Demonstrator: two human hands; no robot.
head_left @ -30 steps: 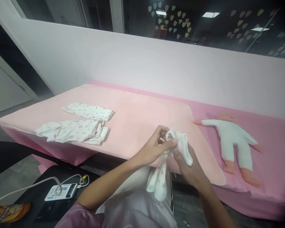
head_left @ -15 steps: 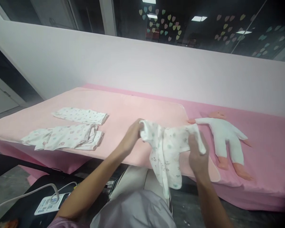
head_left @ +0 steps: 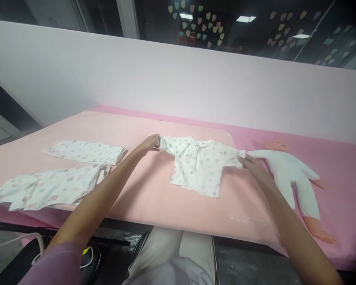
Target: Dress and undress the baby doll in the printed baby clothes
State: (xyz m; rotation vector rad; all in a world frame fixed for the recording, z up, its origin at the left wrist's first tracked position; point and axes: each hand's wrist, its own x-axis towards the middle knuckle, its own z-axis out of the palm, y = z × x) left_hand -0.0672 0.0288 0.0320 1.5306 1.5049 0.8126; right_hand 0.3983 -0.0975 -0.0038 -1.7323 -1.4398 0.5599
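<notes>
A small white baby shirt (head_left: 197, 164) with a faint print is spread out over the pale pink mat (head_left: 154, 202), its sleeves stretched to both sides. My left hand (head_left: 152, 142) is closed on the cuff of the left sleeve. At the other end, my right hand (head_left: 250, 161) pinches the right cuff. Just beyond that hand lies a baby doll (head_left: 293, 170) in a white suit, on its back. My right forearm hides part of one of its legs.
Folded printed baby clothes lie to the left: one garment (head_left: 87, 151) farther back, another (head_left: 52, 186) near the front edge. A pink sheet (head_left: 344, 178) covers the table under the mat. A white wall (head_left: 172, 79) rises behind. A black chair with a white cable (head_left: 37, 241) stands lower left.
The shirt was bunched and hanging near the front edge; now it is stretched wide and farther onto the mat. My hands moved forward and apart. The camera view shifted slightly.
</notes>
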